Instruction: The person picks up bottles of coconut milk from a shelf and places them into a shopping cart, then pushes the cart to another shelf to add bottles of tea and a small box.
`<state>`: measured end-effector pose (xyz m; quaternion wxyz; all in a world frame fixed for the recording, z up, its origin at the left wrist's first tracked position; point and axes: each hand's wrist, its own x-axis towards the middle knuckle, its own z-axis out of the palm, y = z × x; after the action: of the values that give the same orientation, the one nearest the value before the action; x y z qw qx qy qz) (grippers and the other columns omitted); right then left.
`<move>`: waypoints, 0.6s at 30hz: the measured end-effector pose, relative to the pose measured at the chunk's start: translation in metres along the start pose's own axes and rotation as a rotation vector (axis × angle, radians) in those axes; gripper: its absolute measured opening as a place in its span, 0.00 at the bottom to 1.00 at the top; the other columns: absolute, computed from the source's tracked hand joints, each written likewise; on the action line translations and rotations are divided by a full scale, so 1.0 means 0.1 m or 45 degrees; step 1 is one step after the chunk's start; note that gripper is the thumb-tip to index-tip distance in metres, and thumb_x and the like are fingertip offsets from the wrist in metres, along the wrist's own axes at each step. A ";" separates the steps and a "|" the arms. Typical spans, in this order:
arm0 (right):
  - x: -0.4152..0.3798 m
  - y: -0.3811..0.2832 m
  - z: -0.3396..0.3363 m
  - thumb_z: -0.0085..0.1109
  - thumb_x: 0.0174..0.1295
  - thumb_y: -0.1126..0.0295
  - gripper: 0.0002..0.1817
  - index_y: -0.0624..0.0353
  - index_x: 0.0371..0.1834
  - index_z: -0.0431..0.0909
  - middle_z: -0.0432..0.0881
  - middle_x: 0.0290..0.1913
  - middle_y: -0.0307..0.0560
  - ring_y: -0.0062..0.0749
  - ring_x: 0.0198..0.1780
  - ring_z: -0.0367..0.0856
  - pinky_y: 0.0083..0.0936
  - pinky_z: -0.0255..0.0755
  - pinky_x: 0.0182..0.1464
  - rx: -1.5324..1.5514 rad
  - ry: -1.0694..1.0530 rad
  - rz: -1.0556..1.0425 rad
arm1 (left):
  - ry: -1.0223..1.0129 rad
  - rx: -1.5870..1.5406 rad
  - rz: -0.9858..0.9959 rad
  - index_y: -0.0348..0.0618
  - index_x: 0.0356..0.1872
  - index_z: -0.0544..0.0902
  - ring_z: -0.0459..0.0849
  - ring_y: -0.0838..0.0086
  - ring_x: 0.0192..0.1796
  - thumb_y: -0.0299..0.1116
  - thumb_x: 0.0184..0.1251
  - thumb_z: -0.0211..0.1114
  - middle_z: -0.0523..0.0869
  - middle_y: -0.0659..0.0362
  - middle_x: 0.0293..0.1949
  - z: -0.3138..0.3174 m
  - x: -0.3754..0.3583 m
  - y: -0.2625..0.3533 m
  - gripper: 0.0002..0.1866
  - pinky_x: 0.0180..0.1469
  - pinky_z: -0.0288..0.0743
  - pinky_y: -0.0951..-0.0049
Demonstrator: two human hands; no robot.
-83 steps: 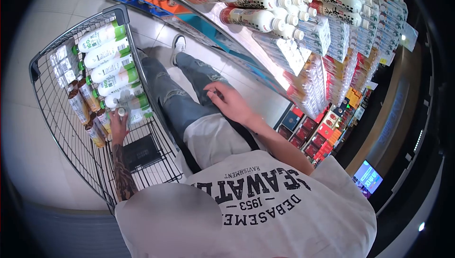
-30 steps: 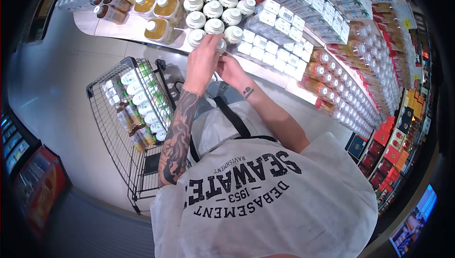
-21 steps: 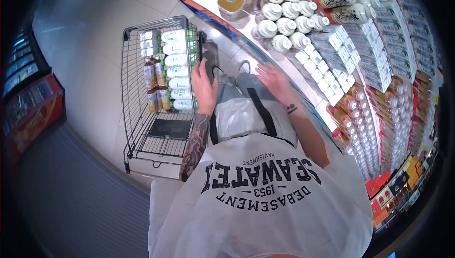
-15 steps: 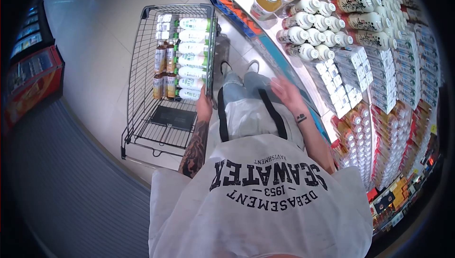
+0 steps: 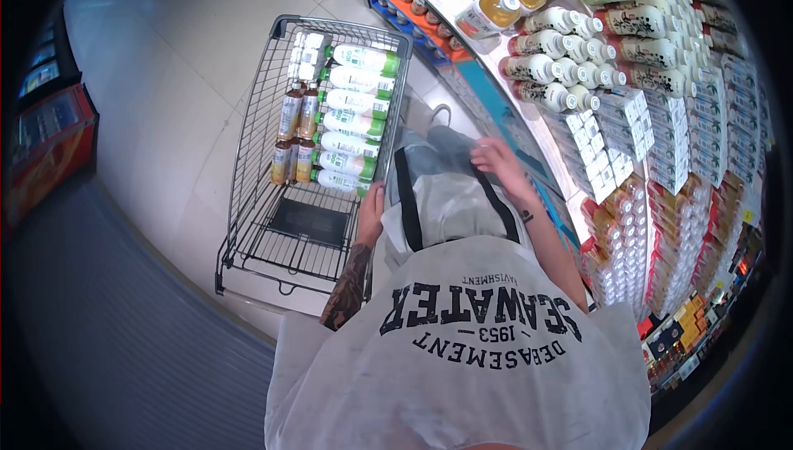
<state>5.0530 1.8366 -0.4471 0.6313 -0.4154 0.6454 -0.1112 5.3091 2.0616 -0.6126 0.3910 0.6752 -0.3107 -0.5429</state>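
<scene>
A wire shopping cart [image 5: 234, 144] stands at my left side. Inside it lie several white bottles with green caps [image 5: 351, 123], beside upright amber bottles [image 5: 289, 113] and a white pack [image 5: 309, 57]. My left hand [image 5: 371, 212] is at the cart's near right rim, its fingers close together against the edge. My right hand [image 5: 499, 164] hangs in front of my right thigh, fingers loosely bent and a little apart, with nothing visible in it. It is between my body and the shelf display.
On the right, a lit display [image 5: 516, 123] carries white bottles [image 5: 545, 68], large amber jugs [image 5: 499, 12] and stacked cartons [image 5: 591, 148]. A grey ribbed surface [image 5: 124, 301] fills the lower left. A red cooler [image 5: 54, 157] stands at far left.
The cart and its bottles have shifted right and slightly down in view. My left hand sits lower and further right at the rim. My right hand is slightly lower, its fingers more bent.
</scene>
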 end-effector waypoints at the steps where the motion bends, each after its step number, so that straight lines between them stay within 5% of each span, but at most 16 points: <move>1: -0.01 0.04 0.00 0.46 0.82 0.66 0.16 0.56 0.65 0.77 0.87 0.54 0.44 0.27 0.53 0.87 0.26 0.78 0.57 -0.005 0.040 0.031 | -0.031 -0.097 -0.030 0.42 0.65 0.76 0.86 0.51 0.57 0.45 0.89 0.50 0.86 0.42 0.54 -0.10 -0.01 0.00 0.20 0.62 0.77 0.56; 5: -0.06 0.10 0.01 0.46 0.83 0.65 0.15 0.55 0.64 0.78 0.87 0.53 0.43 0.26 0.52 0.86 0.26 0.78 0.57 -0.021 0.139 0.077 | 0.041 -0.109 -0.258 0.42 0.65 0.74 0.87 0.59 0.54 0.40 0.87 0.55 0.87 0.49 0.52 -0.55 0.37 -0.30 0.17 0.58 0.79 0.58; 9: -0.10 0.35 0.08 0.46 0.84 0.65 0.15 0.55 0.64 0.78 0.87 0.52 0.43 0.26 0.51 0.86 0.25 0.78 0.54 0.024 0.164 0.158 | 0.232 0.463 0.335 0.35 0.67 0.73 0.82 0.51 0.61 0.31 0.76 0.68 0.82 0.43 0.57 -1.02 1.48 -0.53 0.24 0.63 0.77 0.57; 12: -0.22 0.57 0.10 0.48 0.84 0.67 0.14 0.57 0.64 0.78 0.87 0.50 0.44 0.25 0.48 0.86 0.23 0.78 0.52 0.003 0.185 0.151 | 0.315 0.642 0.355 0.34 0.68 0.73 0.79 0.44 0.65 0.34 0.67 0.75 0.79 0.41 0.62 -1.15 2.30 -0.03 0.31 0.66 0.74 0.52; 18: -0.45 0.71 0.25 0.48 0.81 0.71 0.14 0.61 0.63 0.77 0.87 0.49 0.45 0.25 0.48 0.86 0.23 0.78 0.53 -0.055 0.316 0.200 | 0.352 0.841 0.066 0.33 0.77 0.64 0.69 0.44 0.77 0.48 0.53 0.84 0.75 0.36 0.71 -0.99 3.44 -0.30 0.55 0.77 0.67 0.51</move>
<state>5.0412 1.9213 -0.4665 0.5445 -0.3603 0.7511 -0.0982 5.4803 1.8053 -0.7966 0.2036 0.8242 -0.4305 -0.3065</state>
